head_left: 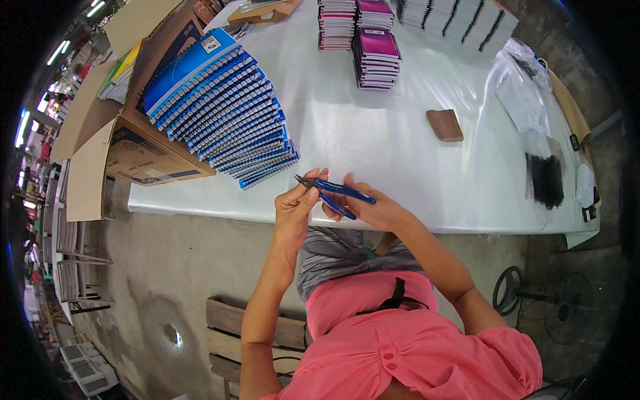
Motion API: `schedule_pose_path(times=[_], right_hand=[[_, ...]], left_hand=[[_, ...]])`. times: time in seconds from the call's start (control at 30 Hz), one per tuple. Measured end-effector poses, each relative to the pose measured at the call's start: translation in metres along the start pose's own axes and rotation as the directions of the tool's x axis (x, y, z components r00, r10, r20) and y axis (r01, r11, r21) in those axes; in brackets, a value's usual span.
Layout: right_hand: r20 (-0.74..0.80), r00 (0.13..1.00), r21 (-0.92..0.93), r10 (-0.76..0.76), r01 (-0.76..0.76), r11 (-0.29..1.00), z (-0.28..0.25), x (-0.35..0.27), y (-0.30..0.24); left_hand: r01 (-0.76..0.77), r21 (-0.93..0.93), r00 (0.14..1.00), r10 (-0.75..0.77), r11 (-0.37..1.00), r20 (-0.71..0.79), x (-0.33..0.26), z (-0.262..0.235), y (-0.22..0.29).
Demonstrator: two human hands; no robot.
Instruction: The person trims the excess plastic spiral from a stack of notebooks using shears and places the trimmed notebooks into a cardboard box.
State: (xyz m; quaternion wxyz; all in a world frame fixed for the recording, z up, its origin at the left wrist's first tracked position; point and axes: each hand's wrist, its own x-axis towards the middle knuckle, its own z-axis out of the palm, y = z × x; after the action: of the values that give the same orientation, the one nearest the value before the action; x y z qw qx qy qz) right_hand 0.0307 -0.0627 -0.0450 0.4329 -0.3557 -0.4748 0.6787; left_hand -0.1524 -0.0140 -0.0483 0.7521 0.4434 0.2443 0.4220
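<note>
Over the near edge of the table, both my hands are on a pair of blue-handled pliers. The fingers of my left hand pinch the dark metal jaws, which point up and to the left. My right hand holds the two spread handles, with its fingers partly hidden behind them. Just beyond my left hand lies a fanned stack of blue spiral-bound notebooks. No notebook is in either hand.
An open cardboard box stands at the left. Purple notebooks and spiral-bound books are piled at the back. A brown block lies right of centre. Black coils rest at the right edge. A wooden seat and fan are below.
</note>
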Motion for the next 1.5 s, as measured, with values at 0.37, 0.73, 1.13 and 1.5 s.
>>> schedule_pose_path(times=[0.37,0.73,1.13,1.5], right_hand=[[0.353,0.935,-0.037,0.032,-0.021,0.999,-0.009,-0.01,-0.043],[-0.347,0.838,-0.933,-0.421,-0.263,0.246,0.061,0.012,0.016],[-0.28,0.719,-0.927,-0.636,-0.374,-0.013,0.051,0.05,-0.002],[-0.312,0.749,-0.908,-0.585,-0.417,-0.049,0.064,0.057,-0.007]], left_hand=[[0.026,0.058,0.995,-0.02,0.998,-0.095,-0.014,0.012,0.02],[0.054,0.089,0.933,-0.019,0.995,-0.359,-0.008,0.02,0.009],[-0.038,0.82,0.625,0.654,0.571,-0.426,-0.02,-0.049,0.04],[-0.332,0.661,0.785,0.585,0.673,-0.202,0.031,-0.108,0.027]])
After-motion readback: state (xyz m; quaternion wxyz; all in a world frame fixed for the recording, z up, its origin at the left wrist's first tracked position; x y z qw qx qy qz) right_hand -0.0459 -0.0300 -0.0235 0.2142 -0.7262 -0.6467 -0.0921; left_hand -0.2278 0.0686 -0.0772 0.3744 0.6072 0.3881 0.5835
